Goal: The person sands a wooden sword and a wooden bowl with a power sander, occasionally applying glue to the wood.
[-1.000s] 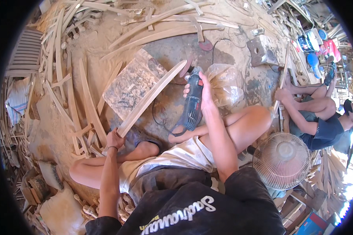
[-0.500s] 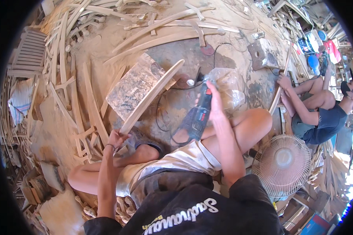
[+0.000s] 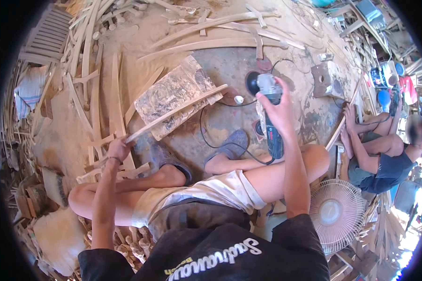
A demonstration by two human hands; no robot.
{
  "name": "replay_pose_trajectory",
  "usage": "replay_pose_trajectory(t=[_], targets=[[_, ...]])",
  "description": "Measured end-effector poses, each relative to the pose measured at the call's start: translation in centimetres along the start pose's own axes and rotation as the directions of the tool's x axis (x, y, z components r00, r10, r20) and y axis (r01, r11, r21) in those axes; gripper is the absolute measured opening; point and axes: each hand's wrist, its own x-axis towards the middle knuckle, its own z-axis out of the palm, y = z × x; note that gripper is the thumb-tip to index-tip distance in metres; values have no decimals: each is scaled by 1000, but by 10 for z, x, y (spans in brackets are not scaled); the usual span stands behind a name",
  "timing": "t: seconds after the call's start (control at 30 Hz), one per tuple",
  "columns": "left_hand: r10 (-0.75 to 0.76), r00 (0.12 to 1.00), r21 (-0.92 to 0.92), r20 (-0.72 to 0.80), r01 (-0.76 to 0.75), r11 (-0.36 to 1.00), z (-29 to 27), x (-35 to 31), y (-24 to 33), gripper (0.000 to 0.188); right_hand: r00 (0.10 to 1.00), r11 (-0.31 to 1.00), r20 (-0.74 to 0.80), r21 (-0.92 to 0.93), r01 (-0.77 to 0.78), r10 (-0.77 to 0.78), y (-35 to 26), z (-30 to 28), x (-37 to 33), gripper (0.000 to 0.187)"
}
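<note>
My left hand (image 3: 119, 149) is closed on the lower end of a long, slightly curved wooden slat (image 3: 172, 114). The slat lies slantwise across a worn, paint-spotted wooden block (image 3: 157, 96), its far end jutting past the block's right edge. In my right hand (image 3: 280, 112) is an angle grinder (image 3: 274, 136), gripped near its silver head. The grinder is upright, well to the right of the slat and apart from it. Its dark round disc (image 3: 252, 84) faces left. A black cord (image 3: 202, 133) loops over the floor between block and grinder.
Curved wooden pieces (image 3: 197, 46) lie beyond the block, with more stacked at left. A round reddish disc (image 3: 263, 64) rests on the floor. To the right sit a fan (image 3: 330, 211) and a co-worker (image 3: 377, 159) holding wood. A slatted panel (image 3: 46, 33) stands far left.
My right hand has moved the grinder right and away from the slat. The clear plastic bag beside it no longer shows. My left hand has shifted left and up, and the slat has turned flatter.
</note>
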Motion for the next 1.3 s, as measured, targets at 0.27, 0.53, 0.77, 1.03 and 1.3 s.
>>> replay_pose_trajectory(t=[0.27, 0.53, 0.77, 1.03, 1.3], targets=[[-12, 996, -104, -85, 3, 995, 48, -14, -14, 27, 907, 927, 419, -327, 185, -33, -49, 76, -43, 77], [37, 991, -130, -128, -54, 990, 62, -8, -18, 24, 868, 869, 483, -373, 325, -117, -63, 119, -41, 76], [48, 990, -105, -130, -62, 993, 63, -13, -31, 24, 938, 902, 346, -405, 151, -2, -40, 83, -12, 76], [44, 991, -103, -130, -57, 993, 57, -8, -22, 23, 983, 961, 182, -270, 59, -9, 4, 61, 19, 78], [79, 981, -63, -175, -91, 994, 57, -10, -24, 18, 968, 971, 247, -240, 12, 49, 7, 66, 20, 78]])
